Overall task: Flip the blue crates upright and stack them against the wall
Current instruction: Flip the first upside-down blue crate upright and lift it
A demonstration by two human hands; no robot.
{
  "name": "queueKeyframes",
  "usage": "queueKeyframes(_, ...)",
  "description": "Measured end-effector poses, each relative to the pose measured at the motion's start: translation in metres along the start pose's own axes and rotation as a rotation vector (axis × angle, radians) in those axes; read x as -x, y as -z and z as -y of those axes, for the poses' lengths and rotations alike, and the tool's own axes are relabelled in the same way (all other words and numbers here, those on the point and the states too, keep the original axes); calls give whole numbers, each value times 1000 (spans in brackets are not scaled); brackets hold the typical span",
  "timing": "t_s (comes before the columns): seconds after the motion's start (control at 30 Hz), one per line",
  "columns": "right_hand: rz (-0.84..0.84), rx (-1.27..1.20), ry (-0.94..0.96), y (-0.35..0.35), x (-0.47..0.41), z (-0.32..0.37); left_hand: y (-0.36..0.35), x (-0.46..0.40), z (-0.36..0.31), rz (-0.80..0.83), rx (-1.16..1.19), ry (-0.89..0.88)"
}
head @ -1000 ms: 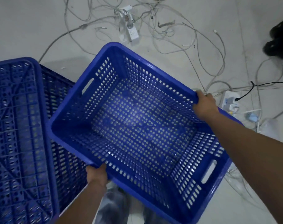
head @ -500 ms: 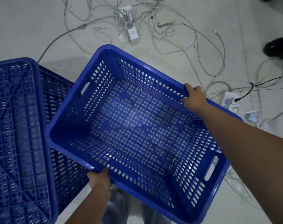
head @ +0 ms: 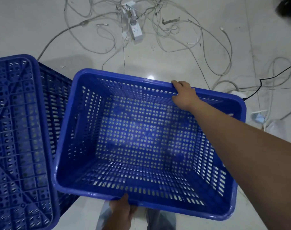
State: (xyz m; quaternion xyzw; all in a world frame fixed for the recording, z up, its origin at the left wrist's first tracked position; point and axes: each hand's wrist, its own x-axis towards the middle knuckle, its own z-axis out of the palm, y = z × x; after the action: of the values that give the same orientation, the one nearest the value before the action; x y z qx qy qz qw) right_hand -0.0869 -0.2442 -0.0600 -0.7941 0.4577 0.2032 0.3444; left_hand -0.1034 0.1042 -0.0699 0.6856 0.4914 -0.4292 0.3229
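An upright blue crate [head: 146, 138] with its open mouth facing up is held over the pale tiled floor [head: 42, 27], its perforated base and slotted walls in full sight. The left hand [head: 120, 211] grips the near long rim from below, thumb on top of the edge and the fingers hidden beneath it. The right hand [head: 183, 94] is curled over the far long rim, fingers wrapped round the outer lip, the bare forearm crossing above the crate's right half. Just beside the held crate's left end lies an overturned blue crate [head: 20, 138], ribbed underside up, on the floor at the left edge of the view (the held one overlaps its side wall in this view; whether they touch I cannot tell). Toward the far edge of the floor, a white power strip [head: 135, 31] sits amid a tangle of pale cables [head: 183, 40], and a black cable [head: 272, 78] runs in from the right edge.
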Motion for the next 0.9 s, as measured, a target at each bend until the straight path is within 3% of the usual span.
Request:
queueKeyframes(0.17, 24, 20, 25, -3, 7, 6, 18, 10, -4, 199, -290, 100)
queueKeyframes(0.33, 55, 6, 49, 1, 12, 9, 19, 10, -13, 231, -403, 168)
queueKeyframes(0.9, 26, 62, 14, -10, -1, 15, 19, 22, -22, 345, -287, 159)
